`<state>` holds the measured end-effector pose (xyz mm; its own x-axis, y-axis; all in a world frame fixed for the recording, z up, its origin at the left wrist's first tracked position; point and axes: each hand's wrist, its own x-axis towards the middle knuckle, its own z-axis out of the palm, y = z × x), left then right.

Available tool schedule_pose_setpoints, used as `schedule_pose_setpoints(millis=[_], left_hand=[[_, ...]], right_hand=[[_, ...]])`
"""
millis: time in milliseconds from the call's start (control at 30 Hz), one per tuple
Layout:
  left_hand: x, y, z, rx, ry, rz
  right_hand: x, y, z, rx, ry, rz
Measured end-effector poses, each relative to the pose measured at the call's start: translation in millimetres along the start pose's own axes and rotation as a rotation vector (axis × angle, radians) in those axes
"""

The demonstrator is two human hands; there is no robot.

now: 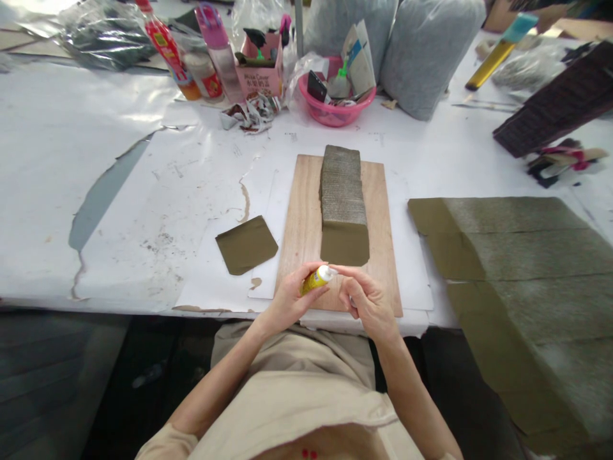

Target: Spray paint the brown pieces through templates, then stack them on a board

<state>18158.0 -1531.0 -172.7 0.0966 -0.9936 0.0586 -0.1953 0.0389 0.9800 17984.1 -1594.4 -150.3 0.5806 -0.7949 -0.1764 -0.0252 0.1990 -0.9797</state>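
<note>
My left hand is closed around a small yellow bottle with a white top, tilted to the right; it looks like a glue bottle. The index finger of my right hand reaches to the bottle's white tip. My other right fingers are curled in, with a small pale thing partly showing among them. Just beyond both hands, a stack of olive-green fabric pieces lies overlapped on a wooden board. Its nearest piece shows a plain, smooth face. Left of the board rests a small olive piece with cut corners.
Large olive sheets hang over the table's right front edge. At the back stand a pink basket, a pink box, several bottles and grey filled bags. A dark ridged block lies at the right. The white table covering is torn.
</note>
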Motion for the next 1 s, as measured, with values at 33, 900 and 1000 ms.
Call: schedule_pose_setpoints(millis=[33, 900, 1000], left_hand=[[-0.1, 0.1, -0.2, 0.001, 0.002, -0.003], [-0.3, -1.4, 1.9, -0.100, 0.011, -0.053], [0.5, -0.1, 2.9, -0.163, 0.079, -0.059]], right_hand=[[-0.4, 0.0, -0.4, -0.012, 0.002, 0.000], [0.2, 4.7, 1.2, 0.357, 0.011, 0.113], [0.5, 3.5, 0.8, 0.358, 0.039, 0.108]])
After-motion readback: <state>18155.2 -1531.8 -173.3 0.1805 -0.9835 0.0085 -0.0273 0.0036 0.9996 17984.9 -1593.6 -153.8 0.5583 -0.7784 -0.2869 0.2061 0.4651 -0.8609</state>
